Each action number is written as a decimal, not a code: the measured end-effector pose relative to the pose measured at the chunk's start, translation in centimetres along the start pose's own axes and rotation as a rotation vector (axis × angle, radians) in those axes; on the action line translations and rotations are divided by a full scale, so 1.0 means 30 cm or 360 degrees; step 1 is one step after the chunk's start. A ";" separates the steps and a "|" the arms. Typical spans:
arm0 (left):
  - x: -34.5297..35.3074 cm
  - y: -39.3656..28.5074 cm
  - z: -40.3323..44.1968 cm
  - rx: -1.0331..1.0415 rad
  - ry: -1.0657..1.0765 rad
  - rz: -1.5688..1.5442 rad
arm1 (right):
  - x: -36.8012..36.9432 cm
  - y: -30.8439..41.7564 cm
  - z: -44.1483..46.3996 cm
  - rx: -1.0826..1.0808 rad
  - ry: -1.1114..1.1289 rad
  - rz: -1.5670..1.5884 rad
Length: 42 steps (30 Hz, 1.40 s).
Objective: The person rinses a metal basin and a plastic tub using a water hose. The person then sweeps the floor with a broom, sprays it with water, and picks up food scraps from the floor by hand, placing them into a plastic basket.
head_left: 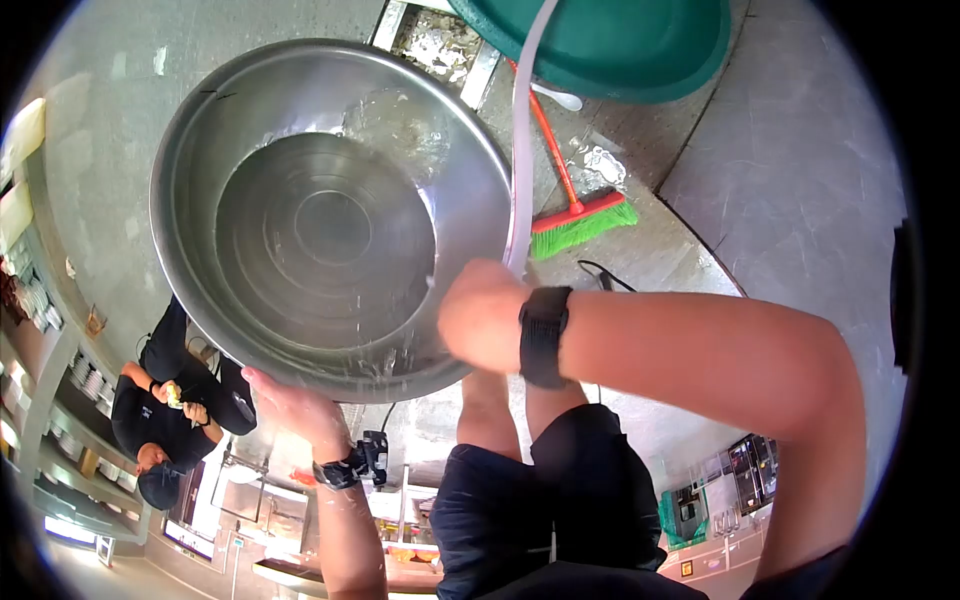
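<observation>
A large round metal basin (470, 150) fills the left half of the view, with shallow water inside. My right hand (484, 312) is closed in a fist at the basin's near right rim, blurred by motion. A pale, translucent hose (522, 140) comes down from the top and ends at this fist; the hose's mouth is hidden. Water drops and streaks show beside the fist, over the basin's near wall. At the near left rim is my left hand (300, 408), its fingers stretched out along the basin's outer edge. Whether it bears any weight, I cannot tell.
A green tub (640, 60) stands at the top right. Below it lies a broom (585, 220) with a red handle and green bristles. A drain channel (438, 48) with debris runs behind the basin. At left, a person in dark clothes (180, 390) holds something small.
</observation>
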State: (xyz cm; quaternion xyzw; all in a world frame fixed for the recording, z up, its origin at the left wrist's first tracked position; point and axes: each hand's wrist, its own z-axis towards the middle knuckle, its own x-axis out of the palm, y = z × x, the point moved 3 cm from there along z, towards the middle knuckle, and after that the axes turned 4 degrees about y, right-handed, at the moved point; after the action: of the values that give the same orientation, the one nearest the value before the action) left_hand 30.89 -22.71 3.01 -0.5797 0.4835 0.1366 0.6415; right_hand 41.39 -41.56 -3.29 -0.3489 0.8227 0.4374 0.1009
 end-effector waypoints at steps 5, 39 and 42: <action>0.042 -0.125 0.065 -0.0074 0.0162 -0.0223 | 0.120 -0.213 -0.030 0.0190 0.0252 -0.0222; 0.145 -0.295 0.210 -0.0075 0.0095 -0.0185 | 0.137 -0.173 -0.312 0.0554 -0.0583 0.0077; 0.135 -0.276 0.198 -0.0022 0.0083 -0.0180 | 0.099 -0.145 -0.284 0.0577 -0.0692 0.0159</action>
State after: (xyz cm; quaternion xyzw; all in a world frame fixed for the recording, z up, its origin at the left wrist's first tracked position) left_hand 41.72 -21.48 4.08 -0.6139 0.4656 0.0882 0.6313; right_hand 43.27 -51.34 -2.43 -0.1822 0.8627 0.3521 0.3139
